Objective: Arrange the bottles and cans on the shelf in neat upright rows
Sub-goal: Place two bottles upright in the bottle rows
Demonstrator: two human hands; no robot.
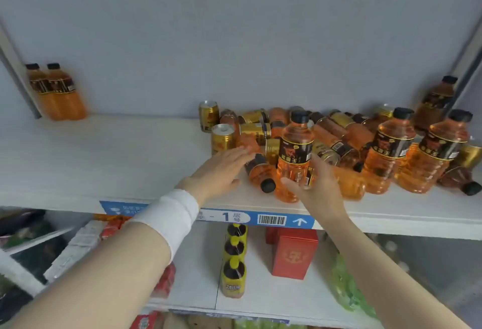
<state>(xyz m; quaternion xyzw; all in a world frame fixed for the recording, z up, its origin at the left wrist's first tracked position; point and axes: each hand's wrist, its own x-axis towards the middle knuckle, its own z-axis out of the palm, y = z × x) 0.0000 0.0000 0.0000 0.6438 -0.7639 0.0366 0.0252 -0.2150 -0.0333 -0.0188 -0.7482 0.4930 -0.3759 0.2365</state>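
orange bottle (294,151) stands upright, gripped low by right hand (317,189).

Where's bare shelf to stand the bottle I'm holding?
Bare shelf runs from the two upright bottles at the back left to the gold cans mid-shelf. The left hand lies open at its right border. Right of the cans is crowded: lying bottles and cans pack behind the bottle in the right hand.

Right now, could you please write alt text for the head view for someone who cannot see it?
A right hand grips an upright orange bottle at the front of a white shelf, while the open left hand hovers by toppled bottles and cans.
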